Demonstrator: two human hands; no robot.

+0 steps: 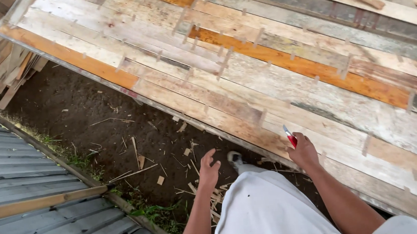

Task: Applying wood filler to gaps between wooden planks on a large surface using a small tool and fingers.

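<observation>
Red-handled tool point(290, 137) (red with a pale tip, kind can't be told) sticks up out of the right hand point(303, 152), which is fisted around its lower end, right at the near edge of the plank stack point(275, 85). The stack is a broad slanted layer of weathered boards, some orange, some grey, with short wooden spacer pegs poking up between them. Left hand point(208, 170) holds nothing, fingers loosely spread and curled, hovering over the dirt floor point(86, 116), well apart from the tool. A shoe point(234, 157) shows just between the two hands, above the person's white garment point(269, 210). Wood splinters point(143, 160) and offcuts litter the soil. Corrugated metal sheet point(16, 164) lies lower left, with a wooden batten point(38, 203) across it and grass point(156, 216) along its edge.
</observation>
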